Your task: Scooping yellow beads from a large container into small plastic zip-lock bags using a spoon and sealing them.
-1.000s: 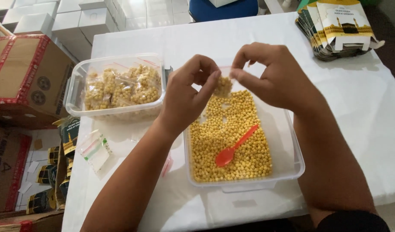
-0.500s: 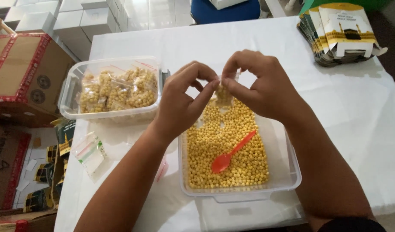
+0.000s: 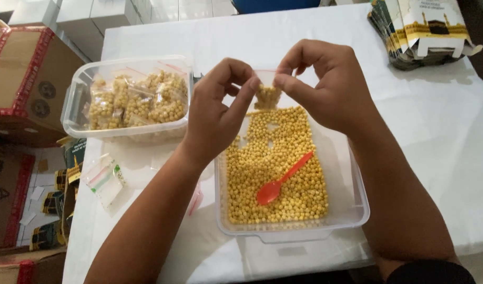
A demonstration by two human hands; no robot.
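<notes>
Pinching small clear bag point(image 3: 266, 90) of yellow pellets at top edge, left hand point(image 3: 215, 113) and right hand point(image 3: 325, 87) grips closed on it; bag hanging upright, long axis vertical, mouth up, over pellet tub point(image 3: 352, 210).

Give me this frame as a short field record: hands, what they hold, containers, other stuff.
left hand: fingers pinch the top of the bag
right hand: fingers pinch the same top edge
bag: small, clear, partly filled with yellow balls, held over the tub
tub: clear, holds loose yellow balls
spoon: orange, lying on the balls
second tub: clear, holds filled bags
empty bags: on the table, left of the tub
flat cartons: stacked, far right corner
</notes>
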